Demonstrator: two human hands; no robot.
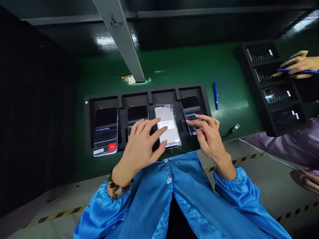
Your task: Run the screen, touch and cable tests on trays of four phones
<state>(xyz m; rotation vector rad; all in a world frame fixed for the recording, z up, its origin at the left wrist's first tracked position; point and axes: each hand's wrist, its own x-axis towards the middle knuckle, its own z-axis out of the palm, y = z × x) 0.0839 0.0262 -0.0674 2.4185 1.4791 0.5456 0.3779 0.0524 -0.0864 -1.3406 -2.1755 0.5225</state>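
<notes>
Several smartphones rest in a black slotted tray (86, 129) on the green table. Over the white-screened phone (171, 135), which shows a pop-up box, my left hand (143, 142) is spread with fingers apart; a fingertip is at the box. This hand also covers part of a dark-screened phone (138, 113). My right hand (208, 136) has its fingers stretched over the rightmost phone (191, 104), whose dark screen carries white text. Whether those fingertips touch the glass I cannot tell. At the far left, a phone (106, 132) with a red square on its screen lies tilted in its slot.
A blue pen (215, 95) and a cable plug (234, 128) lie right of the tray. Farther right, a co-worker's hand (299, 64) holds a blue pen over another black tray (251, 83) of phones. A grey metal post (122, 36) rises behind my tray.
</notes>
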